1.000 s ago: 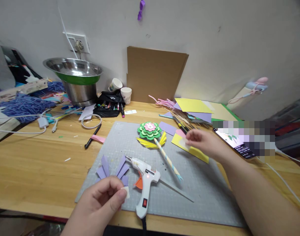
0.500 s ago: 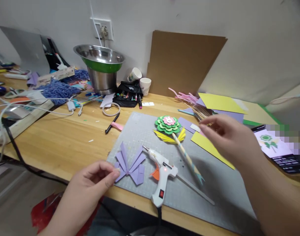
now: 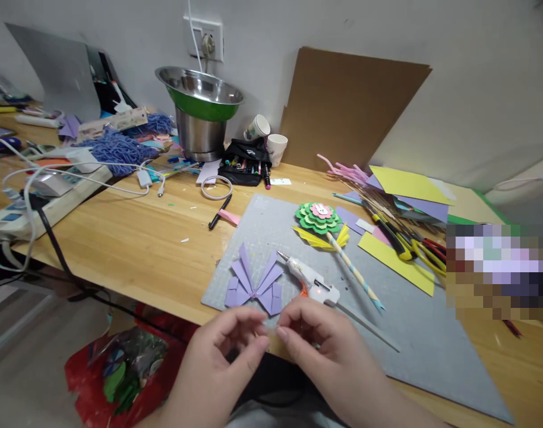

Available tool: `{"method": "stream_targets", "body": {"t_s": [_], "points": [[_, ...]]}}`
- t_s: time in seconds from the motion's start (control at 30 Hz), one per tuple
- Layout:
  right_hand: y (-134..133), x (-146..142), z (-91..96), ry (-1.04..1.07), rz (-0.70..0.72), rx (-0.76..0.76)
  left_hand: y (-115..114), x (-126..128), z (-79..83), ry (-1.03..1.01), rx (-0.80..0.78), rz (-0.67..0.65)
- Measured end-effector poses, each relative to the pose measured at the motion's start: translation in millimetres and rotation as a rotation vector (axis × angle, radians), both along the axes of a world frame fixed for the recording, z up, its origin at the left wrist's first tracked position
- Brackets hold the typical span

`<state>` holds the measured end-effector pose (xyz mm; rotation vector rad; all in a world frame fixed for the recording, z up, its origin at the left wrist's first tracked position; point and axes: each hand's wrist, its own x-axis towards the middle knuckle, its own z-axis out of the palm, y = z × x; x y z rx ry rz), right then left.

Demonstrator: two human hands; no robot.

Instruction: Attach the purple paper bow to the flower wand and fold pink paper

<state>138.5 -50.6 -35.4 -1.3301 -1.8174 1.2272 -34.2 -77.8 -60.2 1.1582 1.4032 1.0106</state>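
Close together at the mat's front edge, my left hand (image 3: 224, 356) and my right hand (image 3: 331, 351) both pinch with thumb and fingers. Whatever lies between the fingertips is too small to make out. Just beyond them a folded purple paper butterfly (image 3: 242, 294) lies on the grey cutting mat (image 3: 414, 345). A white glue gun (image 3: 305, 274) rests on its side behind my right hand, which covers its handle; its nozzle points towards the butterfly. Farther back lies a layered green and pink paper flower (image 3: 313, 224) with yellow leaves and a striped stem (image 3: 354, 268).
Yellow paper (image 3: 396, 264), pliers (image 3: 394, 236) and scissors (image 3: 425, 255) lie at the right. Behind are a black pen pouch (image 3: 242, 169), paper cups (image 3: 277, 150) and a steel bowl (image 3: 200, 95). A power strip (image 3: 87, 181) with cables sits left; a red bag (image 3: 87, 380) is below.
My right hand has come from the mat's right side to meet my left hand, which has moved right. The view has shifted, and the pliers and scissors now show.
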Motion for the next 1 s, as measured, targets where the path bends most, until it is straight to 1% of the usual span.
{"method": "stream_targets", "body": {"t_s": [0.07,0.1,0.17,0.23,0.33,0.5,0.63,0.7,0.77,0.87,0.93,0.97,1.0], "points": [[2.1,2.6,1.2,-0.101,-0.002,0.060,4.4,-14.2,-4.8,0.248,0.154,0.067],[3.5,3.1,1.6,-0.163,0.009,0.096,7.9,-21.1,-6.7,0.393,0.224,0.066],[6.5,1.8,1.8,-0.268,0.057,0.165,16.1,-32.1,-9.7,0.607,0.331,-0.012],[8.8,-2.3,1.3,-0.314,0.114,0.226,23.3,-37.3,-11.7,0.737,0.382,-0.083],[10.9,-9.0,1.4,-0.347,0.180,0.261,28.5,-36.4,-13.2,0.819,0.427,-0.118],[12.5,-9.0,4.3,-0.325,0.174,0.257,31.3,-33.4,-8.4,0.829,0.484,-0.101],[8.7,-2.8,4.0,-0.251,0.133,0.300,39.1,-35.2,5.4,0.835,0.587,-0.085],[6.6,-0.5,2.8,-0.230,0.116,0.330,44.6,-35.7,14.2,0.812,0.617,-0.104],[6.8,0.6,1.9,-0.208,0.096,0.377,50.5,-35.7,23.0,0.744,0.606,-0.144],[12.4,0.2,2.8,-0.169,0.047,0.475,58.7,-35.2,34.5,0.572,0.528,-0.180],[17.7,-0.7,5.9,-0.149,0.012,0.528,61.4,-34.3,40.4,0.458,0.461,-0.151],[20.0,-1.1,8.4,-0.139,-0.001,0.539,61.0,-33.3,42.4,0.414,0.444,-0.113],[21.6,-1.4,11.3,-0.128,-0.013,0.544,59.1,-31.8,43.7,0.376,0.448,-0.045]]}}
